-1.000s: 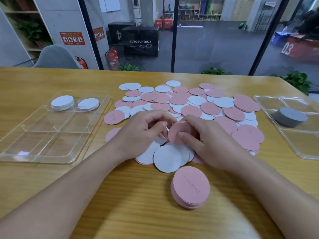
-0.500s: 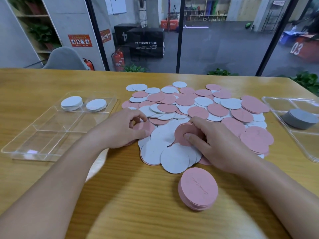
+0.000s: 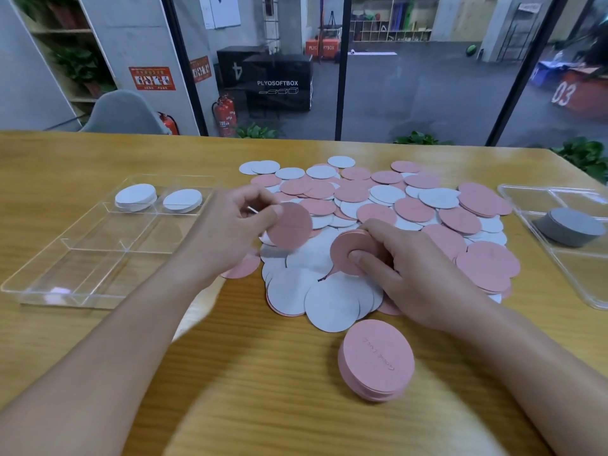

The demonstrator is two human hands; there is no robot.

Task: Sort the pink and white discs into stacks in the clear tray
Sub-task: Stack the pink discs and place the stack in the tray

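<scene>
Pink disc (image 3: 289, 225), newly lifted off the pile at 12 o'clock, pinched in left hand (image 3: 230, 232); right hand (image 3: 411, 268) still grasps pink stack (image 3: 355, 251), awaiting addition.

discs (image 3: 378, 209): pink, white | near stack (image 3: 376, 358): pink | tray (image 3: 49, 281): clear | right-tray stack (image 3: 570, 225): grey | tabletop (image 3: 263, 390): yellow-brown woodgrain

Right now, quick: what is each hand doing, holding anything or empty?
Left hand: closed, pinching a single pink disc lifted above the pile.
Right hand: closed, gripping a small stack of pink discs.
</scene>
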